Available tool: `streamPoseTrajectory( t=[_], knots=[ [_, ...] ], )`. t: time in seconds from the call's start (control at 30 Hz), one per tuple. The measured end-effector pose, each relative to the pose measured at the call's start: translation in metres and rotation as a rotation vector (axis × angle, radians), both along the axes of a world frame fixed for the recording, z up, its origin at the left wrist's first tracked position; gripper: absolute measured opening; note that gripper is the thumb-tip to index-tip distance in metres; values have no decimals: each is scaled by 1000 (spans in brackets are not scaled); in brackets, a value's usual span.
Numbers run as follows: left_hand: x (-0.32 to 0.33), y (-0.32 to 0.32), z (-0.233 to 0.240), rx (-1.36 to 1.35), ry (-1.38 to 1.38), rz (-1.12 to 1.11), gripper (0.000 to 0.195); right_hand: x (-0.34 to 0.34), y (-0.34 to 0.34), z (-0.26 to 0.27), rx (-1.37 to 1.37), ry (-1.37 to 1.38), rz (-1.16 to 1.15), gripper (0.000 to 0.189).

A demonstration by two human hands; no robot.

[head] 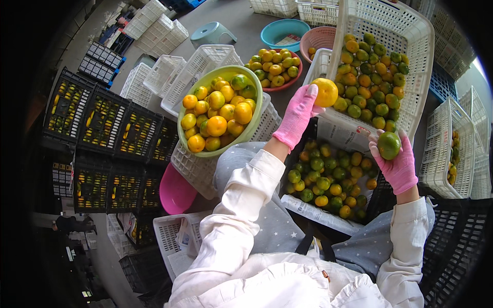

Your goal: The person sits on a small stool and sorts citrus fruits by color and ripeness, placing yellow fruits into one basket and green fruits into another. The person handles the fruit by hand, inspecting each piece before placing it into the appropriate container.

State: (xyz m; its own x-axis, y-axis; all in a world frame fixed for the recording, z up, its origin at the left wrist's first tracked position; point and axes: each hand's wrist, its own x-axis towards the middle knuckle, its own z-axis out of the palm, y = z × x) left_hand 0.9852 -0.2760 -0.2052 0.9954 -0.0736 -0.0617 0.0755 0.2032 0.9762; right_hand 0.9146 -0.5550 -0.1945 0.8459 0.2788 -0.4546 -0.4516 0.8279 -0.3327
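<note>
My left hand (pixel 298 111), in a pink knit glove with bare fingertips, grips a large yellow-orange citrus fruit (pixel 326 92) near the corner of a tilted white plastic crate (pixel 418 34). On the upturned palm of my right hand (pixel 398 165), gloved the same way, rests a green citrus fruit (pixel 389 145) with the fingers curled about it. Many green and orange fruits (pixel 369 82) lie in the tilted crate. Below both hands stands a black crate lined with newspaper (pixel 341 133), holding more small fruits (pixel 327 181). To the left, a light-green basin (pixel 252 129) is heaped with yellower fruits (pixel 217 125).
A red basin (pixel 283 87) of fruit, a turquoise basin (pixel 277 29) and a pink basket (pixel 317 36) sit beyond. Black crates of fruit (pixel 104 123) are stacked left. A pink plastic item (pixel 177 190) lies beside my knee. White crates (pixel 443 150) stand right. A plastic stool (pixel 212 32) is farther off.
</note>
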Motion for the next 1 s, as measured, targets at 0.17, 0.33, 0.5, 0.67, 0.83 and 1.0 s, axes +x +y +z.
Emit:
streamPoseTrajectory(
  t=[0.17, 0.33, 0.5, 0.67, 0.83, 1.0],
  knots=[
    [2, 104, 0, 1111, -473, 685, 47, 2, 11, -1, 43, -26, 98, 59],
    [-22, 203, 9, 1622, -156, 846, 55, -2, 13, -12, -90, 51, 53, 58],
    [-35, 233, -4, 1523, 476, 560, 70, 0, 8, -18, -173, 84, 24, 59],
    [-23, 203, -12, 1746, 231, 729, 73, 11, 10, -28, -100, 95, 51, 61],
    [-27, 120, -11, 1802, -618, 653, 65, 13, 13, -31, 110, 38, 81, 70],
    [-43, 37, 6, 1439, -804, 246, 62, 7, 16, -16, -118, -91, 47, 75]
  ],
)
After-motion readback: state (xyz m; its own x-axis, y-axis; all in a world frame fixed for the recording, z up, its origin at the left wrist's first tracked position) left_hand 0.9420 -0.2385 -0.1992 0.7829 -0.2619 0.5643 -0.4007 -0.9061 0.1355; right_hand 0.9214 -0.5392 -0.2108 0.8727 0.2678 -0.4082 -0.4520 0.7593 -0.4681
